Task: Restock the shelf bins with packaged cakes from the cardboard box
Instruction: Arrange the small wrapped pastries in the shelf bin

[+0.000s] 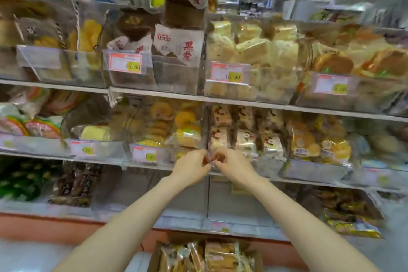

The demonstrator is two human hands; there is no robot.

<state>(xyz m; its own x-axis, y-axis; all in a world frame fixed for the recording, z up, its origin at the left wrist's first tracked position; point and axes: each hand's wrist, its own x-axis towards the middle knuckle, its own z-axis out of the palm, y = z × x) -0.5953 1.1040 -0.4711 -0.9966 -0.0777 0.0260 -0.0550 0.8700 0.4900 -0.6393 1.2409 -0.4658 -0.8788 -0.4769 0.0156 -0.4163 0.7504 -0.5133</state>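
Cardboard box (154, 257) sat on the floor under the shelving, at the bottom of view. It was full to the rim with packaged cakes (220, 254) in clear wrap, stood on edge. No whole pack was visibly in either hand. Judgement: restock barely under way, nearly all the stock yet to move.

Both hands were up at the middle shelf, well apart from the box. Left hand (192, 169) and right hand (234, 165) had fingers curled, tips almost meeting at the front lip where two bins joined. Whether they pinched the lip, a wrapper or nothing I couldn't tell, too blurred.

Bins were all clear plastic:
- yellow-cake bin (163, 158), left of the hands: round yellow cakes, well filled.
- white-pack bin (267, 166), right of the hands: rows of white-and-brown packs, about full.
- lower bins (238, 203), directly beneath the hands: looked near empty, so likely the ones left to fill.
- rye-pack bin (176, 77), top shelf: a few packs, room left.
- pale-cake bin (269, 93), beside it: heaped with pale square cakes.

Price tags (227, 73) were clipped to the bin fronts.
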